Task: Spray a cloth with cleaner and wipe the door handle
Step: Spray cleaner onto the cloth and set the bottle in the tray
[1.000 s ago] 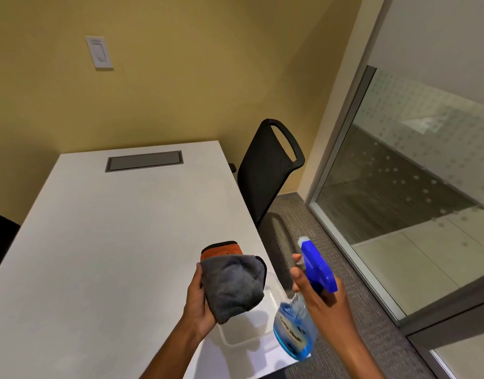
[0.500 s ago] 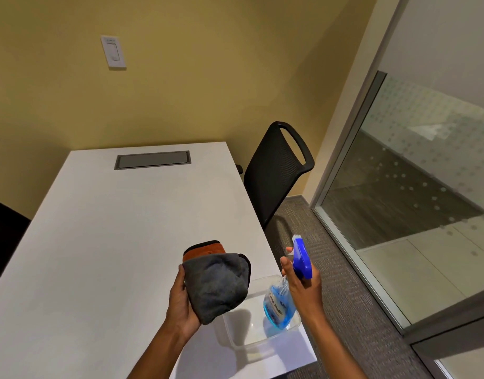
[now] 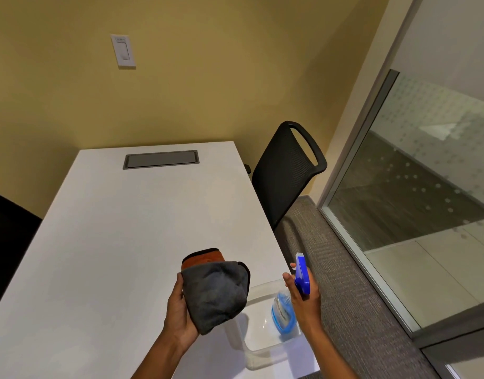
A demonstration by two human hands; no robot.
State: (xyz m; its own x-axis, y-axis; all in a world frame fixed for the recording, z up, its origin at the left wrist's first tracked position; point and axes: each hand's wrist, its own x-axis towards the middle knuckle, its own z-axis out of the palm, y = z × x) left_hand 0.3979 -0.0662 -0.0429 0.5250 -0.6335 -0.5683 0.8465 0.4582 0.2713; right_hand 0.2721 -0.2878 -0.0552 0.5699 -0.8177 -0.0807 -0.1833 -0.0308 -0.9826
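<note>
Both grips are closed on their loads. Left hand (image 3: 179, 310) wraps the folded grey cloth (image 3: 215, 295) from its left side, thumb along the near left edge, the other fingers hidden behind the fabric. The cloth is bunched into a rounded pad with its grey face turned toward the camera and to the right; its long axis runs from the lower edge by the palm up and away, where an orange layer (image 3: 204, 259) with a dark border peeks out at the far end. It is held above the near part of the white counter (image 3: 120, 242).

Right hand (image 3: 303, 299) is wrapped around the neck of the spray bottle (image 3: 283, 314), fingers curled by the trigger. The bottle stands roughly upright, its blue-tinted body low and the blue spray head (image 3: 301, 274) on top; the head's long axis runs away from the camera, with the pale nozzle tip at the far end. The bottle's body sits over a clear plastic container (image 3: 262, 343) resting at the counter's near right corner; whether it touches the container cannot be told.

Cloth and bottle are near each other but apart.

A black mesh chair (image 3: 286, 170) stands beside the counter's right edge, a grey cable hatch (image 3: 161, 159) is set in the far end, and a glass partition (image 3: 415, 181) lies to the right.
</note>
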